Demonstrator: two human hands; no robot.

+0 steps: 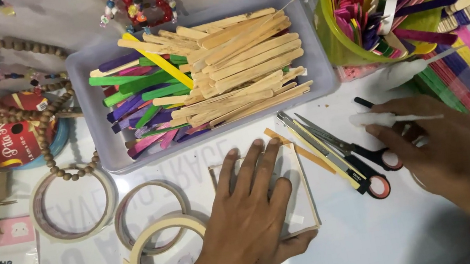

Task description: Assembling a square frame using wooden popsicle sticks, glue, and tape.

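1. While the left hand (255, 211) lay flat with fingers spread on the square stick panel (296, 195) on the counter (387, 240), firm pressure kept it steady.
2. The right hand (441, 148) pinched a white glue nozzle (373, 119).
3. Scissors (347, 154), just beside the panel, crowded the space; tray (93, 111), cup (334, 39) and tape rolls (149, 229) lay around.

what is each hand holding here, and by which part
Right hand pinches a white glue nozzle by its thick base. Left hand holds nothing, pressing flat on a white box.
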